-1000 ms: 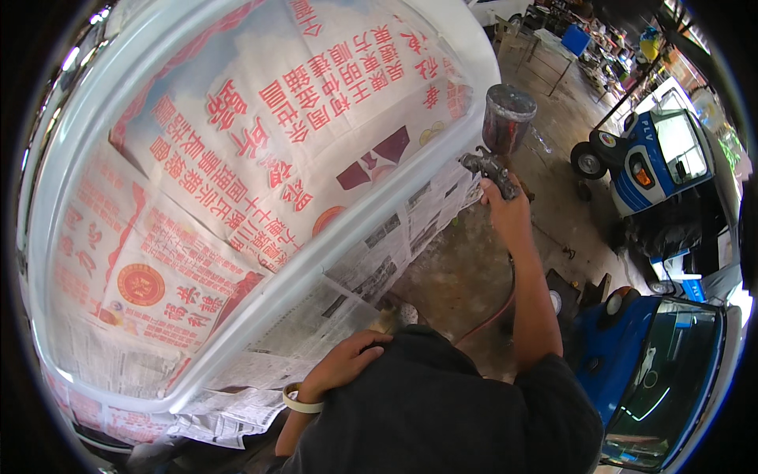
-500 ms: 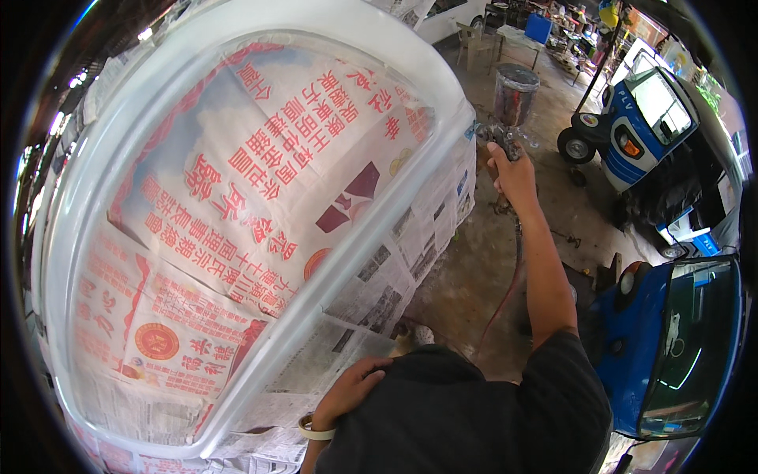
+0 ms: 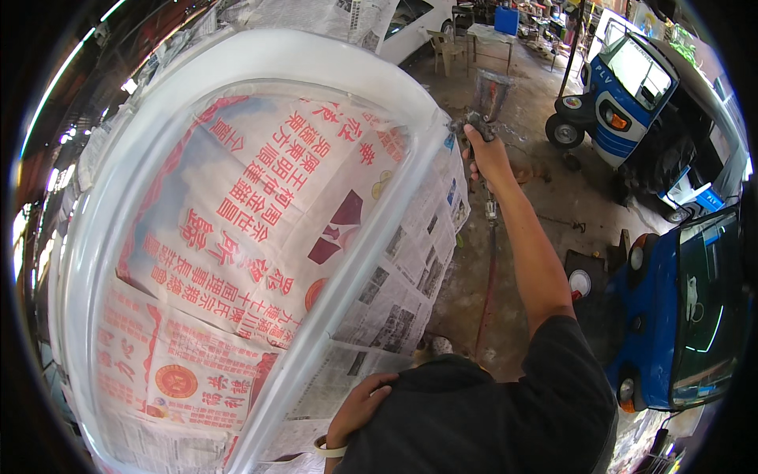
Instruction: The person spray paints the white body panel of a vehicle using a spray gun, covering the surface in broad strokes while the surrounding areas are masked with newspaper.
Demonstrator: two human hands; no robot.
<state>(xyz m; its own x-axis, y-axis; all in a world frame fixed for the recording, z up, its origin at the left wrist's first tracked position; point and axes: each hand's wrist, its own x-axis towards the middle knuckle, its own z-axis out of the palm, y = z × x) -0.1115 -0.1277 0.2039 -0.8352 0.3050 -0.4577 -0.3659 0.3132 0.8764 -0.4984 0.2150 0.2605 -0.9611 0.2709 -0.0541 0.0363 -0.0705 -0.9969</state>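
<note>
White frame (image 3: 316, 59) | right hand (image 3: 491, 160), clenched round spray gun (image 3: 479, 129), shifts closer beside frame's far right corner, nozzle apparently now facing it | left hand (image 3: 359, 407) rests loose, right of frame

Stained floor (image 3: 557, 197), chair (image 3: 448, 49), table (image 3: 491, 33), blue-and-white vehicle (image 3: 632, 99) on it

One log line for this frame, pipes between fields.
right hand: gripping dark metal spray gun | left hand: at black cloth shirt | nearby: white curved frame around red-printed paper
</note>
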